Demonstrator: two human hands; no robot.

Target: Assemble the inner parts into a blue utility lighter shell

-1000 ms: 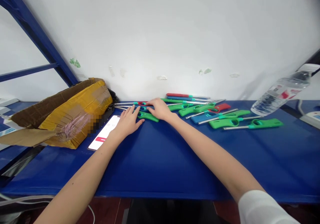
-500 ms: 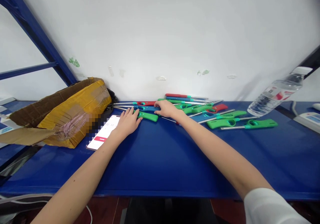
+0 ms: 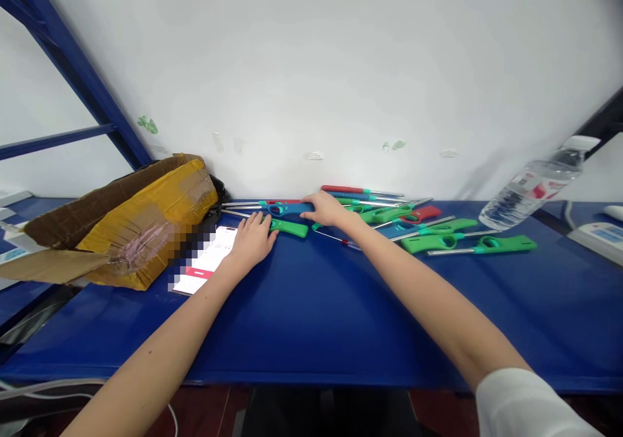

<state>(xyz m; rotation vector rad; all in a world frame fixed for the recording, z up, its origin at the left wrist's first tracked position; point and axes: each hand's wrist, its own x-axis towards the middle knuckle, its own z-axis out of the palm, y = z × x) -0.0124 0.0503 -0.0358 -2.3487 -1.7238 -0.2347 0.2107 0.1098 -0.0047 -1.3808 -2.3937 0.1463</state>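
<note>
Bent over the blue gas lighter (image 3: pixel 291 210), my right hand (image 3: pixel 325 208) has its thumb and fingers closed on the handle end. A red gas lighter (image 3: pixel 285 202) lies just behind the blue one, partly hidden by it. My left hand (image 3: pixel 254 237) rests low on the table around the front of a green gas lighter (image 3: pixel 292 228), thumb on the near side and fingers across the neck. The green handle sticks out to the right of it. Under my right wrist, a thin clear lighter-like piece with a red part (image 3: pixel 346 242) is partly covered.
Several more lighters (image 3: pixel 511 243) lie in a loose pile to the right. A tilted-looking water bottle (image 3: pixel 530 187) stands beyond them. A phone (image 3: pixel 207 265) lies left of my left hand, beside an open taped cardboard box (image 3: pixel 146 229). A white wall (image 3: pixel 311 67) closes the back.
The blue lighter has shifted slightly back against the red one, with my right hand at its handle. My left hand stays almost in place. The view has moved slightly.
</note>
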